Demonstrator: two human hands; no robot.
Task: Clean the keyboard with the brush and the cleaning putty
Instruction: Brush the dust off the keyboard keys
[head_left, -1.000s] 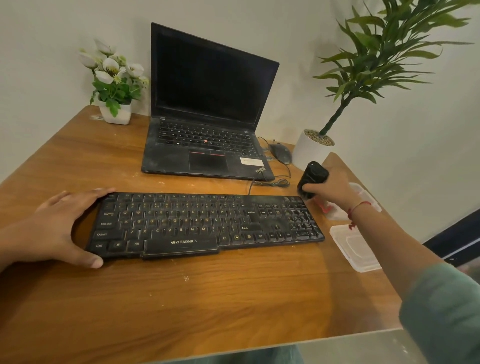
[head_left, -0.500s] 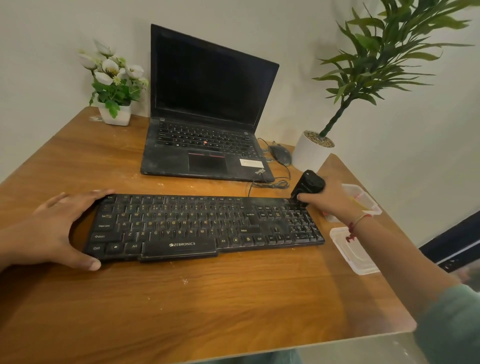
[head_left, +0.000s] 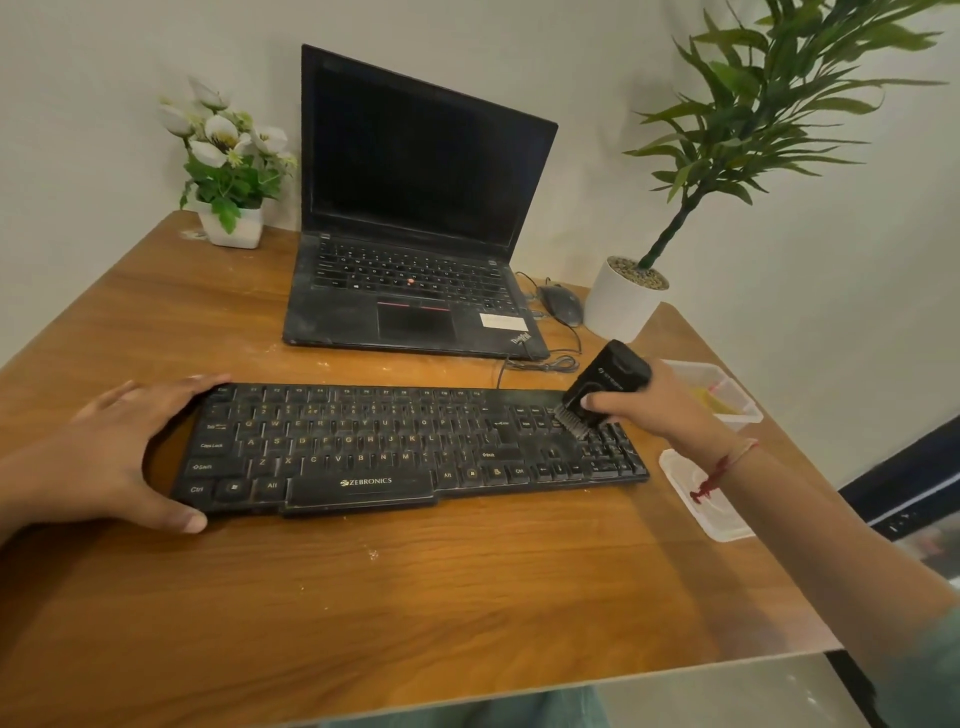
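Observation:
A dusty black keyboard (head_left: 374, 447) lies across the wooden table (head_left: 415, 597). My left hand (head_left: 119, 452) is spread around its left end, thumb at the front edge and fingers at the back corner. My right hand (head_left: 660, 400) is closed on a black brush (head_left: 602, 389), whose bristles touch the keys at the keyboard's upper right, near the number pad. Yellow putty (head_left: 714, 400) lies in an open clear container (head_left: 727, 374) to the right of my right hand.
A black laptop (head_left: 415, 291) stands open behind the keyboard, with a mouse (head_left: 561, 304) and cable beside it. A white flower pot (head_left: 231, 228) is at the back left, a potted plant (head_left: 621, 301) at the back right. A clear lid (head_left: 701, 499) lies near the table's right edge.
My right hand has carried the brush from above the container leftward and down onto the keyboard's right end. My left hand has stayed on the keyboard's left end.

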